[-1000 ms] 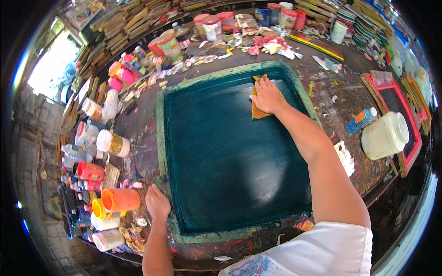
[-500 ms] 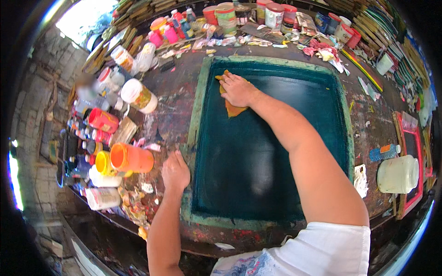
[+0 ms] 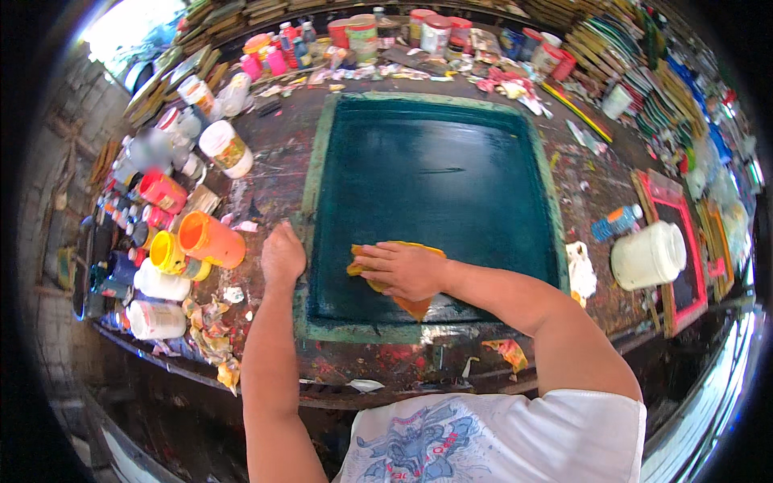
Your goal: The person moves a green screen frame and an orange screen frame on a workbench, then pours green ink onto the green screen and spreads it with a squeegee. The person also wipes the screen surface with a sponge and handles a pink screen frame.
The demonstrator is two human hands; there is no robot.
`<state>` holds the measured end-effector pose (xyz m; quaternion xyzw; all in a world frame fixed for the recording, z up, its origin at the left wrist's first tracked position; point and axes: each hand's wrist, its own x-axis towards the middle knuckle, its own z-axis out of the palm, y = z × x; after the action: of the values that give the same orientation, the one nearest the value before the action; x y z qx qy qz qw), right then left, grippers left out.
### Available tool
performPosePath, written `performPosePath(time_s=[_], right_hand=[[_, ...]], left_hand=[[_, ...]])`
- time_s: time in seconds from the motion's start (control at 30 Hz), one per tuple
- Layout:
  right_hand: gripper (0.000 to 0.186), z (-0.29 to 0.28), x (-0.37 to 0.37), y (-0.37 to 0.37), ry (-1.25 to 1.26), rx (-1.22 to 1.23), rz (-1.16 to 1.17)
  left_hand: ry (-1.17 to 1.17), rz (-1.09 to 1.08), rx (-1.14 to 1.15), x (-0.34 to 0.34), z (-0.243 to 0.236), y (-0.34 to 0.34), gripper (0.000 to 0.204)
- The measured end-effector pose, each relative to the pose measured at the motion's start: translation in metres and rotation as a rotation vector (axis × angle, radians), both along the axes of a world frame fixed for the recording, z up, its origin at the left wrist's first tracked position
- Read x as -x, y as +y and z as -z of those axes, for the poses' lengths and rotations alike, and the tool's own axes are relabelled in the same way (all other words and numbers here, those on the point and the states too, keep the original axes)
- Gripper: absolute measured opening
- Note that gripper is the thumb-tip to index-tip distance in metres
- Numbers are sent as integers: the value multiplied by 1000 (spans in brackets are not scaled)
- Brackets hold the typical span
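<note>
A large screen-printing frame (image 3: pixel 315 161) with green painted edges and dark teal mesh (image 3: pixel 419 197) lies flat on the stained table. My right hand (image 3: pixel 408 272) presses a yellow-orange cloth (image 3: pixel 419 309) against the mesh near its front, fingers stretched over it. Parts of the cloth stick out around the palm and fingertips. At the frame's left edge, my left hand (image 3: pixel 283 253) is closed, gripping the side; its fingertips are mostly hidden. A thin dark streak (image 3: pixel 443 170) marks the mesh beyond my right hand.
Left of the frame stand an orange tub (image 3: pixel 211 240), a yellow tub (image 3: pixel 167 253) and several bottles. To the right are a whitish jar (image 3: pixel 649 255), a blue bottle (image 3: pixel 617 223) and a pink-edged frame (image 3: pixel 691 296). Paint containers and scraps line the back.
My right hand has swept the cloth from the far left of the mesh toward its near side. My left hand still grips the frame's left edge. The view has shifted somewhat.
</note>
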<state>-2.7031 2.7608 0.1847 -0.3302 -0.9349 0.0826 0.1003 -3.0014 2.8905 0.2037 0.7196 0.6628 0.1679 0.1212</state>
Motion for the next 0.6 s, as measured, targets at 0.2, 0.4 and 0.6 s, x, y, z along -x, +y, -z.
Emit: performPosePath(time_s=[0.2,0.4,0.6], right_hand=[[61,1,-175,-71,-131,-304,618],[72,19,-140,12,-197,15,1323],[84,18,78,41,-140,-123,989]], left_hand=[[-1,-1,40,5,-6,-4,49],[-13,38,47,1,-4,-5,52],[-21,-12,101,-5,-20,-7,51]])
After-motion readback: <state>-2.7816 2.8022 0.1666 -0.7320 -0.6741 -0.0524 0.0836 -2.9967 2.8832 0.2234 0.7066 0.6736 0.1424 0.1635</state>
